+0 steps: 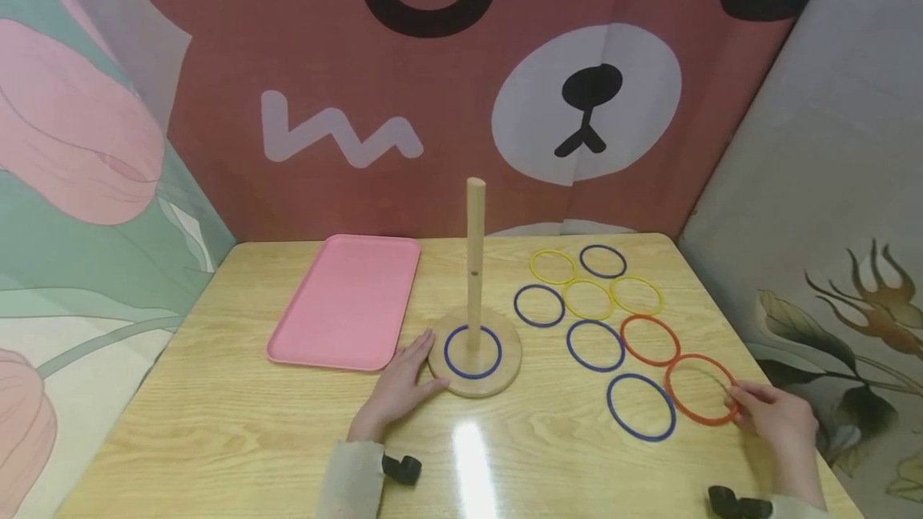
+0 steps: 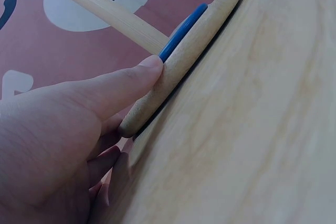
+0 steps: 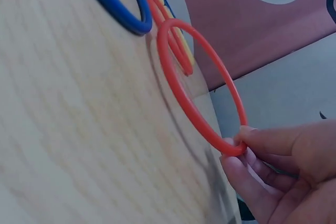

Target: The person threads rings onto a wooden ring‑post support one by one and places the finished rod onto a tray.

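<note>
A wooden peg stand has a tall upright post [image 1: 475,247] on a round base [image 1: 509,359]. One blue ring [image 1: 449,365] lies on that base around the post. My left hand [image 1: 399,385] holds the base's near-left edge, with the thumb [image 2: 131,85] at the rim close to the ring and the other fingers lower along the side, partly hidden. At the right of the table, my right hand [image 1: 781,420] pinches the edge of a red ring [image 1: 671,391] between thumb and fingers. That ring [image 3: 184,100] is tilted up off the tabletop in the right wrist view.
Left of the stand lies a pink tray [image 1: 342,303]. Between the stand and my right hand, several flat rings are spread out: another red ring [image 1: 626,349], blue rings [image 1: 611,415] and yellow rings [image 1: 574,313]. A printed curtain [image 1: 346,199] hangs behind the table.
</note>
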`<action>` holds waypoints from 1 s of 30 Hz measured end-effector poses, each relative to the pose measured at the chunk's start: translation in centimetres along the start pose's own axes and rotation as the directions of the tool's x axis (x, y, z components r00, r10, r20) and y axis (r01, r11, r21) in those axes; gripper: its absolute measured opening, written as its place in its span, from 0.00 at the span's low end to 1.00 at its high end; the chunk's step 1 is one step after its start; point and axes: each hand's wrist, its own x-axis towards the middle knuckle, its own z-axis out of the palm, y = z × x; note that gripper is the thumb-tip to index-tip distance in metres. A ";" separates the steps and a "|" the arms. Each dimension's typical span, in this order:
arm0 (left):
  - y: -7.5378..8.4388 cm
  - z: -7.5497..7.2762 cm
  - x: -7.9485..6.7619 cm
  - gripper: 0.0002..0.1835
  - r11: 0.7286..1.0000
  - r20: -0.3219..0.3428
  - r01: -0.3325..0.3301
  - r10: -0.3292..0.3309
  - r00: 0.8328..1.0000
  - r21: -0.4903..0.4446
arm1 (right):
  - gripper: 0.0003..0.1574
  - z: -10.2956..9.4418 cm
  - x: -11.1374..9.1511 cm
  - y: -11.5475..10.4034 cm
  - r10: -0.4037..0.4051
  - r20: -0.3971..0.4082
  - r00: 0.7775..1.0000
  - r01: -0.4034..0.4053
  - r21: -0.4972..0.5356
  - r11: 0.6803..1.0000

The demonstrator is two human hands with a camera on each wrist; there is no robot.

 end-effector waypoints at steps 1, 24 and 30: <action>0.0 0.0 0.0 0.47 1.000 0.001 0.001 -0.001 1.000 0.000 | 0.27 -0.1 -0.1 -0.2 0.002 -0.010 1.000 -0.002 -0.004 1.000; -0.1 0.1 -0.1 0.47 1.000 0.006 0.000 0.000 1.000 0.005 | 0.18 1.0 -3.2 -12.7 -0.269 -0.019 0.963 0.261 0.309 0.915; 0.0 0.1 -0.1 0.48 1.000 0.017 0.027 -0.027 0.999 0.011 | 0.31 2.5 -4.5 -18.4 -0.429 0.057 0.901 0.405 0.240 0.882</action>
